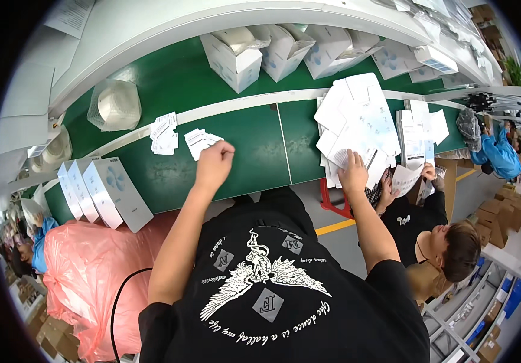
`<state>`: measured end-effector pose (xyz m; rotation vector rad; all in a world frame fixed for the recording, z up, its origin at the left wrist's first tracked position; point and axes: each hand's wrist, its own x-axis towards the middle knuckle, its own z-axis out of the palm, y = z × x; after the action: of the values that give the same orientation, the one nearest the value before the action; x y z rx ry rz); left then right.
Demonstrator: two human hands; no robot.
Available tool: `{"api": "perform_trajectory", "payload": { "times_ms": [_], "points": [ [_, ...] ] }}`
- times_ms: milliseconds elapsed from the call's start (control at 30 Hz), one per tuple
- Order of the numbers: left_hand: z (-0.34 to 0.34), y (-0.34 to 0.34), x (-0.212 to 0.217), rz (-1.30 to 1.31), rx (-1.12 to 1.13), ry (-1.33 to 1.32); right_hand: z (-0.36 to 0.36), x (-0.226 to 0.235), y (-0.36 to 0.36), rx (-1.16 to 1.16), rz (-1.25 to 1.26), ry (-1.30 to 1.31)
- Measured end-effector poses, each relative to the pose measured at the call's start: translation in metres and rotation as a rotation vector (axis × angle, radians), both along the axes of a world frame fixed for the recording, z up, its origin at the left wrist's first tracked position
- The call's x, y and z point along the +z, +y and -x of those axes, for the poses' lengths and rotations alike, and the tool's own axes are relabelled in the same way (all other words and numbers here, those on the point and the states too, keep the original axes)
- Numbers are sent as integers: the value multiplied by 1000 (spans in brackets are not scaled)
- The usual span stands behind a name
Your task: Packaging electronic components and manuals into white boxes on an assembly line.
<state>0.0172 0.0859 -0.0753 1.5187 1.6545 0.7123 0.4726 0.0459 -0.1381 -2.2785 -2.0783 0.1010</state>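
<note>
My left hand [214,162] is closed, fingers curled, over the green bench beside a small pile of white printed cards [196,145]. Whatever its fingers may hold is hidden. A second pile of small cards [164,134] lies farther left. At the right, my right hand [353,173] is at the near edge of a large, untidy heap of white leaflets [357,115]. Its fingers are closed on a leaflet [339,158] there.
White boxes [114,190] stand at the left edge; several open ones [233,63] line the back. A bubble-wrapped round item [117,104] sits back left. A pink bag [100,272] bulges below. At right, a co-worker [420,218] holds a sheet [405,179] near stacked leaflets [412,142].
</note>
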Motion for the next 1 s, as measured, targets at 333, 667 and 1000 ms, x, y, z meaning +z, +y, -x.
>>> {"api": "perform_trajectory", "payload": {
  "times_ms": [333,667,1000],
  "points": [
    [-172,8,127,-753,-585,425,79,156,-10,386,-368,363],
    [-33,-2,117,-167,-174,98,139,143,51,-16,-340,734],
    [53,-58,78,67,239,110,242,139,53,363,-448,909]
  ]
}}
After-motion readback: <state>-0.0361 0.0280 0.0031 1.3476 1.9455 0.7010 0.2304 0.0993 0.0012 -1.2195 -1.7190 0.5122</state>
